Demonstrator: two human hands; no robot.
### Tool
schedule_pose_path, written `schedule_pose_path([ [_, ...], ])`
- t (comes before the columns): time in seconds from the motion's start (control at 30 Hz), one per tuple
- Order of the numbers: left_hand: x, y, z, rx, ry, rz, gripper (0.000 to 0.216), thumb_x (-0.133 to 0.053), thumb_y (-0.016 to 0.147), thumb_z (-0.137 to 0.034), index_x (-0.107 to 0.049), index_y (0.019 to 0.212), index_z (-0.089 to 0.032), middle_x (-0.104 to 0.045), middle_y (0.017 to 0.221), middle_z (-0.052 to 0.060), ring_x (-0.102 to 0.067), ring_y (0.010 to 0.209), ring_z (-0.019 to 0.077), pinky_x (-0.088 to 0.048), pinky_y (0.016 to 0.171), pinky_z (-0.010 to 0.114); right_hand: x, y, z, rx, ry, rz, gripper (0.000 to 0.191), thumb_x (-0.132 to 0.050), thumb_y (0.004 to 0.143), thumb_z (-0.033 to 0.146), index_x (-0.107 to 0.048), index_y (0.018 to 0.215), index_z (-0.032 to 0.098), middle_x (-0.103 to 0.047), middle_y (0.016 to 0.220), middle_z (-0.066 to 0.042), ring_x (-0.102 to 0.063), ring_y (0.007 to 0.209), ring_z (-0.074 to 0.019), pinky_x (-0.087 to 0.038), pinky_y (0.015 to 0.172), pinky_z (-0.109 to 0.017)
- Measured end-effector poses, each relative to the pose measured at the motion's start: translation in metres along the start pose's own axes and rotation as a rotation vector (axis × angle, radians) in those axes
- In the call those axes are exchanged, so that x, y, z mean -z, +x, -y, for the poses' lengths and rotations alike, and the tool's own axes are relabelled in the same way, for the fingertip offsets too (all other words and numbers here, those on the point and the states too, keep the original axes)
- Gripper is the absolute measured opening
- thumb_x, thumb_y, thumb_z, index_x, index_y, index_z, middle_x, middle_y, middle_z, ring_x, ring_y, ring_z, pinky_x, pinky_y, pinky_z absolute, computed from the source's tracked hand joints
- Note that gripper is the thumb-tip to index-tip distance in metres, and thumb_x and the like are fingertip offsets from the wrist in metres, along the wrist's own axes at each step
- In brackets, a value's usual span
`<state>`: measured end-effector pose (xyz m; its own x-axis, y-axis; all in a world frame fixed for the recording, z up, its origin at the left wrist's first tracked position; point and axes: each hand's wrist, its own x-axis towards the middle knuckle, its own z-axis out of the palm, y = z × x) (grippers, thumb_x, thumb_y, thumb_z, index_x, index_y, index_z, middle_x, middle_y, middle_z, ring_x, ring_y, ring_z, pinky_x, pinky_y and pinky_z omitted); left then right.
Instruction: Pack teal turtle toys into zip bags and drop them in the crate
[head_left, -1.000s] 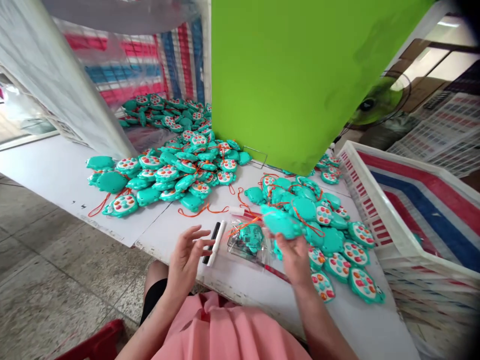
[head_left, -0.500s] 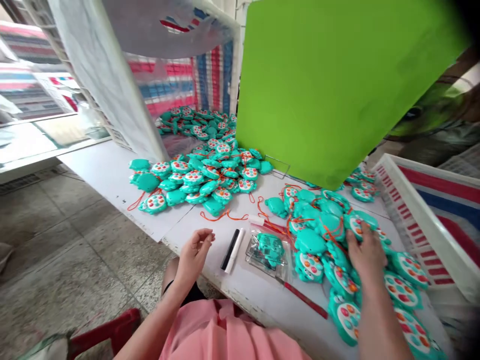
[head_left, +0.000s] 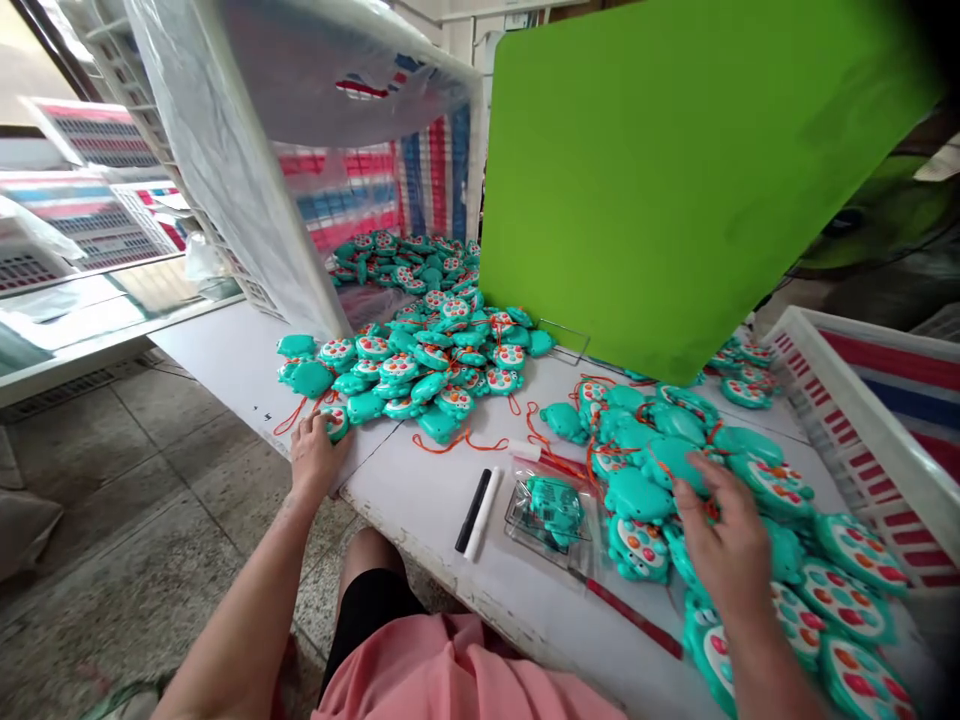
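Note:
At the front left of the far pile, my left hand has its fingers closed around the edge of a turquoise animal-shaped toy with coloured buttons on a white face. My right hand is over the near pile of the same toys, thumb and fingers apart; nothing shows in its grip. Between the hands lie a black marker, a white marker and a clear bag with one toy inside. Orange cords trail from many toys.
A tipped white crate lined with plastic spills toys onto the white table. A large green board stands at the back. Another white crate stands on the right, and a red strip lies near the front edge.
My left hand has moved left and forward, from beside the markers to a toy at the far pile's edge. My right hand has lifted slightly, and its fingers have spread.

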<state>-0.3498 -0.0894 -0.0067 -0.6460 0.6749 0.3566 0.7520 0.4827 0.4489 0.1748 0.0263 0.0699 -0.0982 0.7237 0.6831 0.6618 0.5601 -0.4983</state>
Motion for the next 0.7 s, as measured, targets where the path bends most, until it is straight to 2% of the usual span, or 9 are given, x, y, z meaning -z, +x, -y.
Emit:
schedule_pose_path([
  [0.07,0.002,-0.007,0.001,0.032,-0.104,-0.052,0.037,-0.062,0.076,-0.035,-0.055,0.108,-0.016,-0.052,0.127,0.015,-0.043,0.124,0.0314,-0.03,0.107,0.048,-0.011,-0.007,0.02,-0.052,0.135,0.116,0.036,-0.052,0.09,0.041,-0.06,0.12,0.021,-0.062,0.121,-0.01,-0.057,0.113,-0.0263,-0.045,0.098,-0.045],
  [0.13,0.008,-0.017,-0.005,0.165,-0.308,-0.113,0.038,-0.065,0.073,-0.036,-0.056,0.104,-0.017,-0.056,0.12,0.013,-0.049,0.118,0.0312,-0.035,0.104,0.051,-0.022,-0.016,0.04,-0.134,0.271,0.27,0.033,-0.052,0.09,0.04,-0.062,0.116,0.023,-0.064,0.118,-0.009,-0.059,0.109,-0.0256,-0.047,0.096,-0.043],
  [0.2,0.016,-0.028,-0.018,0.35,-0.657,-0.172,0.041,-0.065,0.073,-0.04,-0.055,0.106,-0.018,-0.058,0.115,0.01,-0.054,0.111,0.03,-0.043,0.097,0.054,-0.034,-0.025,0.06,-0.216,0.424,0.448,0.031,-0.051,0.091,0.04,-0.063,0.114,0.023,-0.065,0.115,-0.009,-0.06,0.107,-0.0257,-0.048,0.094,-0.043],
  [0.27,0.026,-0.042,-0.039,0.493,-1.102,-0.169,0.04,-0.061,0.078,-0.043,-0.052,0.109,-0.019,-0.058,0.117,0.008,-0.056,0.108,0.0284,-0.05,0.089,0.053,-0.046,-0.034,0.08,-0.286,0.577,0.617,0.03,-0.05,0.092,0.04,-0.062,0.114,0.024,-0.067,0.112,-0.009,-0.062,0.104,-0.0253,-0.05,0.092,-0.042],
  [0.33,0.035,-0.057,-0.067,0.556,-1.478,-0.048,0.036,-0.055,0.083,-0.042,-0.053,0.112,-0.02,-0.057,0.123,0.008,-0.058,0.109,0.0278,-0.054,0.084,0.052,-0.057,-0.043,0.096,-0.341,0.698,0.755,0.031,-0.049,0.093,0.041,-0.061,0.116,0.024,-0.068,0.108,-0.008,-0.063,0.099,-0.0238,-0.051,0.089,-0.04],
  [0.4,0.041,-0.072,-0.096,0.608,-1.689,0.153,0.036,-0.052,0.086,-0.039,-0.054,0.116,-0.019,-0.057,0.127,0.01,-0.06,0.108,0.0285,-0.055,0.084,0.051,-0.066,-0.051,0.109,-0.368,0.786,0.853,0.033,-0.048,0.093,0.041,-0.059,0.119,0.024,-0.069,0.103,-0.007,-0.064,0.094,-0.0217,-0.052,0.086,-0.039],
  [0.53,0.043,-0.099,-0.142,0.669,-1.848,0.412,0.039,-0.049,0.09,-0.037,-0.052,0.125,-0.019,-0.058,0.129,0.012,-0.062,0.109,0.0291,-0.056,0.085,0.047,-0.076,-0.06,0.123,-0.402,0.897,0.941,0.037,-0.049,0.093,0.043,-0.056,0.122,0.021,-0.069,0.094,-0.006,-0.063,0.08,-0.0173,-0.05,0.074,-0.032],
  [0.7,0.036,-0.124,-0.17,0.727,-1.861,0.664,0.045,-0.047,0.092,-0.044,-0.053,0.125,-0.016,-0.06,0.126,0.014,-0.063,0.108,0.0277,-0.057,0.082,0.04,-0.079,-0.064,0.123,-0.582,1.024,0.926,0.048,-0.052,0.09,0.048,-0.049,0.129,0.019,-0.07,0.085,-0.005,-0.057,0.063,-0.0132,-0.042,0.058,-0.026],
])
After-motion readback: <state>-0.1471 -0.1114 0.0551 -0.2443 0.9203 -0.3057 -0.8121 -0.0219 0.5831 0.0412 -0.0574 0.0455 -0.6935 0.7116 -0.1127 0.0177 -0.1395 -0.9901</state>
